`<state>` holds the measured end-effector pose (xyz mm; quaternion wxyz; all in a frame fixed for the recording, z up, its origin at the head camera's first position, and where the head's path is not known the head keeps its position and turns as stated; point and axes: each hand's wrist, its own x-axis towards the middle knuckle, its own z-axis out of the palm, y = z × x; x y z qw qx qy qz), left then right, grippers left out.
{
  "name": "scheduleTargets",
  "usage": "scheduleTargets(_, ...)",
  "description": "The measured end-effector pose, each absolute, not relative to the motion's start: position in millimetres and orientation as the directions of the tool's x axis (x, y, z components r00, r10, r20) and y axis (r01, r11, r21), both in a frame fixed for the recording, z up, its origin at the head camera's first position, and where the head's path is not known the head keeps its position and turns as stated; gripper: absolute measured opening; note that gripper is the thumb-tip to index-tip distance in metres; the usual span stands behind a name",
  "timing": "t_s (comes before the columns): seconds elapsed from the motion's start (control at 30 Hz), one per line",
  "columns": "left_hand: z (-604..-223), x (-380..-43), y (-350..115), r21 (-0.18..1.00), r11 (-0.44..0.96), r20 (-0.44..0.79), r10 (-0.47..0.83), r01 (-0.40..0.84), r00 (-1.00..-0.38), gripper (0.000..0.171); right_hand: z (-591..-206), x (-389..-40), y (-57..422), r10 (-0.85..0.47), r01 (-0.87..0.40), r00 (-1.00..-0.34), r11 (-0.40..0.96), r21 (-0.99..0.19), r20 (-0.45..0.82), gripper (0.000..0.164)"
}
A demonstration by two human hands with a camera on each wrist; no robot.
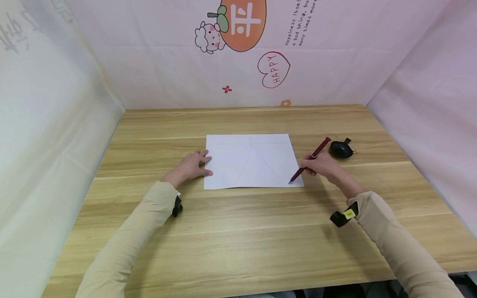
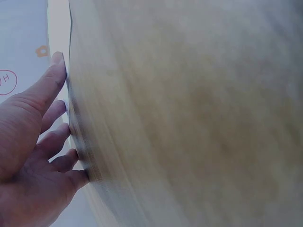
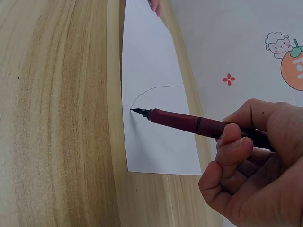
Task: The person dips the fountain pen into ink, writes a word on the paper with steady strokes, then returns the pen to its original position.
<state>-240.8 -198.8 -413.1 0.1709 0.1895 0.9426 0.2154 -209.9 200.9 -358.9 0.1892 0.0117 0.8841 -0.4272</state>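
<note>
In the head view a white sheet of paper lies on the wooden table. Thin lines mark it: one across near the top, and two strokes spreading downward from the middle. My right hand grips a dark red fountain pen between thumb and fingers. Its black nib meets the lower end of the right stroke, close to the sheet's near right corner. At the paper's left edge my left hand rests with fingers spread, the fingertips on the margin. The left wrist view shows this hand edge-on along the sheet.
A small black rounded object with a short tab sits right of the right hand. White printed cloth walls the table's back and sides. Both wrists wear black devices, one being the right wrist camera. The table ends in front at the bottom.
</note>
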Motion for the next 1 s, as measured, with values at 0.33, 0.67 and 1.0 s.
scheduleTargets(0.33,-411.6,-239.4,-199.2,0.477,0.827,-0.234,0.446,0.298,-0.864,0.065,-359.0,-207.6,206.1,-0.147,0.165,-0.931,0.645,-0.746,-0.334,0.017)
scheduleTargets(0.67,-413.1,-239.5,-199.2,0.478,0.824,-0.223,0.447,0.303,-0.866,0.064,-360.1,-207.1,209.5,-0.147,0.172,-0.932,0.627,-0.760,-0.332,0.016)
scheduleTargets(1.0,-415.5,-239.7,-200.6,0.482,0.823,-0.233,0.453,0.302,-0.861,0.065,-361.3,-203.3,216.5,-0.106,0.199,-0.966,0.271,-0.942,-0.234,0.013)
